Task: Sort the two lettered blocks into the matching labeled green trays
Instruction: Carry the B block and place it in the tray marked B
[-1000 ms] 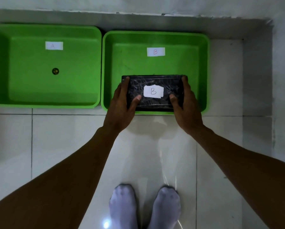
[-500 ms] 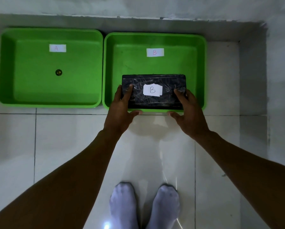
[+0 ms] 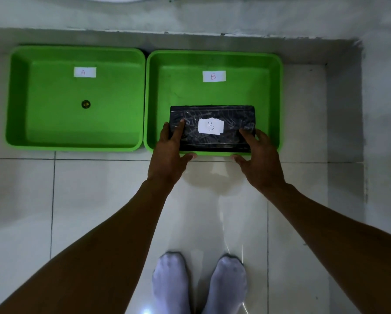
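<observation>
A black wrapped block (image 3: 212,112) with a white "B" label lies flat in the near half of the green tray labelled B (image 3: 215,54). My left hand (image 3: 167,159) has its fingers laid over the block's left end, with the thumb spread off in front of the tray's near rim. My right hand (image 3: 260,162) touches the block's right end with its fingertips, and its thumb is also off the block. The green tray labelled A (image 3: 76,49) stands just to the left. No second block is in view.
A small dark round thing (image 3: 85,104) lies in the middle of tray A. The trays stand on white floor tiles against a raised grey ledge (image 3: 212,17) that runs along the back and the right side. My feet in white socks (image 3: 170,282) are near the bottom.
The block has gone down from above the near rim into tray B. Both thumbs have come off its top and now lie in front of the rim.
</observation>
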